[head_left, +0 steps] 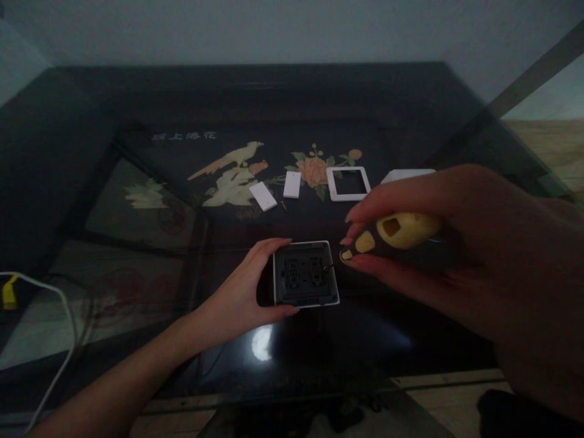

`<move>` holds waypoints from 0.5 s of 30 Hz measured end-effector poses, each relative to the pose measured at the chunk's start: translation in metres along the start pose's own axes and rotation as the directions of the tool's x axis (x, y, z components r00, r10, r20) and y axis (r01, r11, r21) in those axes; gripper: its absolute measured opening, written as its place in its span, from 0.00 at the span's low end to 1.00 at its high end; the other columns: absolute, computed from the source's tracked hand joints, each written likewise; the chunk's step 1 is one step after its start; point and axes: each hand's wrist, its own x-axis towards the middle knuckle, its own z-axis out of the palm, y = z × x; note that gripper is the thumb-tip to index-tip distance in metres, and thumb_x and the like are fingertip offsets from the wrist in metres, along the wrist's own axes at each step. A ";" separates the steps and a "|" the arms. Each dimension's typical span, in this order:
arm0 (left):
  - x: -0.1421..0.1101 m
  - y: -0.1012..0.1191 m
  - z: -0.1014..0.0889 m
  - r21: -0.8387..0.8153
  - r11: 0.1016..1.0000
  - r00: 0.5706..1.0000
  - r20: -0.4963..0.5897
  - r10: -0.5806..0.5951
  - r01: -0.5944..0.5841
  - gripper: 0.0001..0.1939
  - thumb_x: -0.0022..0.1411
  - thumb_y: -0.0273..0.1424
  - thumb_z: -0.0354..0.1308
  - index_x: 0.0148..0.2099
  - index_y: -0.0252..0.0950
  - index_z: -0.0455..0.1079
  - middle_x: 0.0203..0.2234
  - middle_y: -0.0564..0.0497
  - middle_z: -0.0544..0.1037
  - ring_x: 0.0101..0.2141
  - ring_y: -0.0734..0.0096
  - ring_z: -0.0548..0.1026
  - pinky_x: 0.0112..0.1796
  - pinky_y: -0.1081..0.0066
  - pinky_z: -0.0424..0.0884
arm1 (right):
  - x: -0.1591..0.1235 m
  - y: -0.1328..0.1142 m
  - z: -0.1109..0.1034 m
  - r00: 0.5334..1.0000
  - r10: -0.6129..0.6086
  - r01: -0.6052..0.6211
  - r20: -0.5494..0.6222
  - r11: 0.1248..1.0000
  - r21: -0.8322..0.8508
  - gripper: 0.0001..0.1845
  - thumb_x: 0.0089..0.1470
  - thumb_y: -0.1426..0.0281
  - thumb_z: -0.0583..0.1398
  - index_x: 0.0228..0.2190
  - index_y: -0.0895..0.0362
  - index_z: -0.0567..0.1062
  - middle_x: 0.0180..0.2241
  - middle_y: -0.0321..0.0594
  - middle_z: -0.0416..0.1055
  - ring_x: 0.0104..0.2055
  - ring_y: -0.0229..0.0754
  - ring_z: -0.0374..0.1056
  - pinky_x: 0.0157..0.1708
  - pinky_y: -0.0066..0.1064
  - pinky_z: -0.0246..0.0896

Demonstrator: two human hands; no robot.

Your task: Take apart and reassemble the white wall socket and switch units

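Note:
A square wall switch (pixel 305 277) with a white edge and a dark inner face lies near the table's front. My left hand (pixel 255 280) grips it from the left side, fingers along the top edge and thumb at the bottom. In my right hand (pixel 438 249) is a screwdriver (pixel 406 230) with a yellow and black handle. Its shaft points left, and the tip is at the right part of the switch, where a small screw seems to sit. Beyond the switch lie two white rocker covers (pixel 263 196), a small brass screw (pixel 283 206) and a white square frame (pixel 348 184).
Behind my right hand, a white object (pixel 410 175) is partly hidden. The glossy dark table (pixel 255 97) bears a bird and flower picture. At the left, a white cable (pixel 68 310) runs over the table near a yellow tag (pixel 9 293).

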 end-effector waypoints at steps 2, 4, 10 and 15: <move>0.000 0.000 0.000 0.001 1.000 1.000 0.002 0.004 -0.004 0.41 0.52 0.33 0.69 0.63 0.41 0.51 0.60 0.43 0.61 0.60 0.54 0.62 0.60 0.52 0.61 | 0.000 0.001 0.000 0.998 -0.056 0.056 0.007 0.998 -0.015 0.08 0.60 0.63 0.57 0.43 0.44 0.70 0.35 0.28 0.73 0.31 0.37 0.74 0.27 0.27 0.66; 0.000 0.000 0.000 0.005 1.000 1.000 0.006 0.006 -0.006 0.41 0.52 0.33 0.68 0.63 0.42 0.51 0.60 0.43 0.61 0.60 0.54 0.62 0.61 0.52 0.60 | 0.001 0.002 0.000 0.993 -0.119 0.119 0.010 0.993 -0.027 0.07 0.61 0.66 0.56 0.42 0.46 0.69 0.34 0.28 0.73 0.29 0.36 0.73 0.26 0.26 0.65; -0.001 -0.001 0.000 0.012 1.000 1.000 0.004 0.015 -0.015 0.41 0.52 0.34 0.68 0.63 0.42 0.50 0.60 0.43 0.61 0.60 0.54 0.62 0.61 0.52 0.60 | 0.002 0.001 -0.003 0.991 -0.137 0.137 0.002 0.989 -0.052 0.05 0.60 0.68 0.57 0.40 0.49 0.67 0.32 0.27 0.74 0.27 0.34 0.71 0.24 0.25 0.63; -0.002 -0.002 0.000 0.020 1.000 1.000 0.000 0.023 -0.023 0.41 0.53 0.34 0.68 0.64 0.43 0.50 0.60 0.44 0.61 0.60 0.54 0.62 0.61 0.51 0.60 | 0.002 -0.001 -0.003 0.998 -0.070 0.069 -0.007 0.993 -0.092 0.04 0.60 0.64 0.57 0.39 0.47 0.68 0.30 0.26 0.73 0.25 0.34 0.70 0.26 0.25 0.65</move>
